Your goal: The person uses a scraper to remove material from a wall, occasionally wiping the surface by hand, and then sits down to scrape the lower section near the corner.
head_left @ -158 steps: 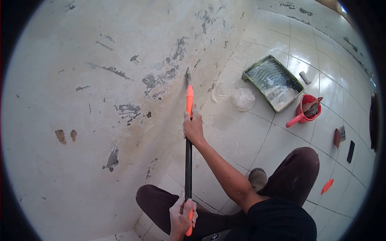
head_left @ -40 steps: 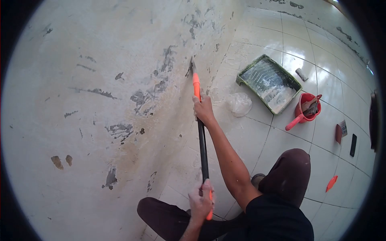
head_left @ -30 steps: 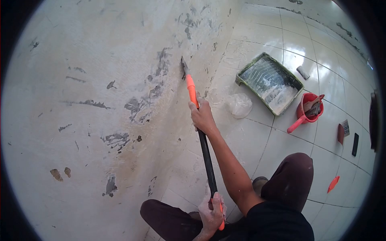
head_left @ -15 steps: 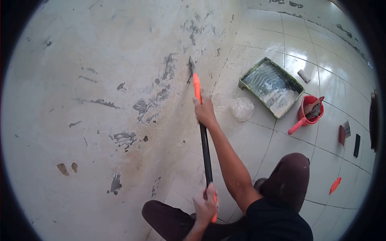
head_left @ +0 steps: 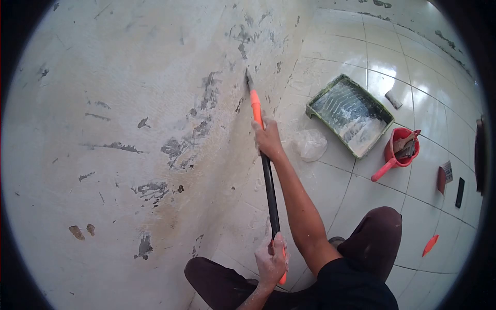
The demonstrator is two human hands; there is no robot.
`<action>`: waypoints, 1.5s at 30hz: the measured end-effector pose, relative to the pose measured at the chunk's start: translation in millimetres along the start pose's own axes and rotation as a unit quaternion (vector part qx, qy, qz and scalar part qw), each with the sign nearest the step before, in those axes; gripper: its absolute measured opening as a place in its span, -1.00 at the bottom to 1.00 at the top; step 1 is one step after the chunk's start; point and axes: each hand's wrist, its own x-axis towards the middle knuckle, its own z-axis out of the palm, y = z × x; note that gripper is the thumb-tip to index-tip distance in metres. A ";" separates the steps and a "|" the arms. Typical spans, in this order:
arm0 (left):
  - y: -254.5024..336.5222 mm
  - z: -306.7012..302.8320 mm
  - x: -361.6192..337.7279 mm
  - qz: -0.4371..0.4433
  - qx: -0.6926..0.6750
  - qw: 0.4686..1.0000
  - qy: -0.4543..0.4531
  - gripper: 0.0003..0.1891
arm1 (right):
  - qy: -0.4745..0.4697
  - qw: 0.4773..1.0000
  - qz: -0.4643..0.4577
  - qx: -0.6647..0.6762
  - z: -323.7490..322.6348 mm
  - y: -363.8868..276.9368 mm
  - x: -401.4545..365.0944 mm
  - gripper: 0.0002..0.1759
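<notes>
A long-handled scraper [head_left: 269,188], with a black shaft and orange sections, slants up across the view. Its narrow metal blade [head_left: 249,80] is at the lower part of the pale, patchy wall [head_left: 119,170]. My right hand [head_left: 267,137] is closed round the upper handle, just below the orange collar. Lower down, my left hand [head_left: 271,261], dusted white, grips the handle near its orange end. Grey patches of bared surface mark the wall left of the blade.
On the tiled floor to the right are a green paint tray [head_left: 312,111] with white residue, a crumpled plastic bag [head_left: 310,144] and a red dipper [head_left: 391,163] holding tools. Farther right lie a putty knife [head_left: 442,180], a black strip [head_left: 460,192] and an orange piece [head_left: 430,245].
The scraper's blade has shifted slightly up and right along the wall, and its lower end has swung a little right with my left hand. Both hands keep their grip. The view has shifted slightly.
</notes>
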 end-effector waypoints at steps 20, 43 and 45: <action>19.2 16.7 41.0 -0.012 0.011 1.000 -0.003 -0.70 | 0.019 0.999 -0.013 -0.042 -16.4 36.1 73.5 -0.48; 1.1 -22.5 17.3 -0.079 0.069 0.994 0.003 -0.74 | 0.025 0.999 0.032 0.015 1.6 36.3 15.6 -0.32; 3.0 -27.0 15.1 -0.070 0.074 0.995 0.001 -0.73 | 0.024 0.998 0.050 0.025 8.0 36.4 9.2 -0.35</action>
